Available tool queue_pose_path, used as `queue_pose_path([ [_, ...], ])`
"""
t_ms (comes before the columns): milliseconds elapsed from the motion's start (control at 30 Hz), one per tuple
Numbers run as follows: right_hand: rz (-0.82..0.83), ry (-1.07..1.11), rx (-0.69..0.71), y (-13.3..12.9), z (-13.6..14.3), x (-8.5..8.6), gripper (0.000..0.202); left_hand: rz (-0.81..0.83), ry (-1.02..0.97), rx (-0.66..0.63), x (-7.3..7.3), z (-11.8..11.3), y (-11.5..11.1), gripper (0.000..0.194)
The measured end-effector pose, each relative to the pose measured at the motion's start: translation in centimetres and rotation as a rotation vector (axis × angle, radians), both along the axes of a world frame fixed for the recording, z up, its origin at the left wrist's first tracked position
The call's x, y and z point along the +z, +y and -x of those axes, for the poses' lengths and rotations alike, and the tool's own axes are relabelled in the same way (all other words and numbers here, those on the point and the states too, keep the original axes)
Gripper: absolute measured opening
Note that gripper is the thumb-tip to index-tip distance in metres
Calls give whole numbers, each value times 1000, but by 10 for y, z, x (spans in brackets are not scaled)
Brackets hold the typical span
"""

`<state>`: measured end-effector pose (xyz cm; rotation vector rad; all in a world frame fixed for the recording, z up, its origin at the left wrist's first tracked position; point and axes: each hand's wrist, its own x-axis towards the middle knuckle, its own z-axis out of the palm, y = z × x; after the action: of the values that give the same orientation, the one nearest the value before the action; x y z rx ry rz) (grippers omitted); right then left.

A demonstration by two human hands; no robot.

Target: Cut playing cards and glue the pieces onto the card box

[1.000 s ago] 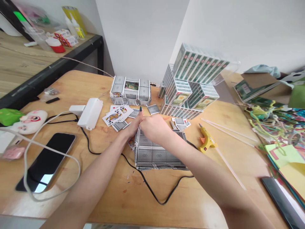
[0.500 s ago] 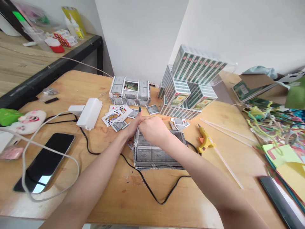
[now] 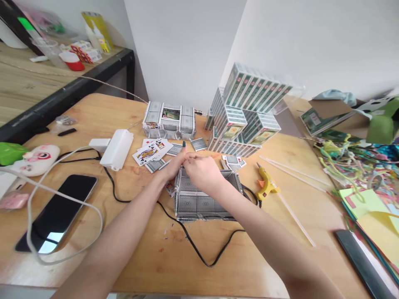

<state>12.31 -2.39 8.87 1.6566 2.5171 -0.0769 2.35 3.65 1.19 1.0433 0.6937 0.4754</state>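
In front of me on the table is an open box made of playing cards [image 3: 202, 205], their grey patterned backs facing out. My left hand [image 3: 176, 165] grips its far left corner, thumb pointing up, the other fingers hidden behind the wall. Curled over that same corner is my right hand [image 3: 201, 169], its fingertips pressed close to the left hand. Whether a small piece sits between them is hidden. Loose playing cards [image 3: 152, 151] lie just beyond the left hand, some face up. A yellow glue gun [image 3: 266, 182] rests to the right of the box.
A finished-looking card structure [image 3: 170, 120] stands at the back, beside stacked card decks [image 3: 230, 120]. At left are a white power adapter [image 3: 117, 149], a phone [image 3: 57, 211] and cables. Glue sticks [image 3: 296, 220], a dark case [image 3: 361, 261] and craft scraps [image 3: 349, 166] lie right.
Both hands stay at the box's far left corner, with the right hand shifted very slightly. The box looks still; the whole view has moved a little.
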Motion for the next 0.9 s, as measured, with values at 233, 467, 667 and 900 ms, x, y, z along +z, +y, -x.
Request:
queue_pose_path([
  [233,92,415,-40,0,-32,-7,32,-185,-23,-5,-4,0,7,63],
  [467,56,744,-260,-10,-65,-2,31,-191,-32,108,-8,3,13,60],
  [667,14,765,-231,-11,-55,-15,22,-380,223,241,28,23,-12,52],
  [900,-12,691,-129,-3,-33,-23,29,-719,850,362,43,31,-73,38],
])
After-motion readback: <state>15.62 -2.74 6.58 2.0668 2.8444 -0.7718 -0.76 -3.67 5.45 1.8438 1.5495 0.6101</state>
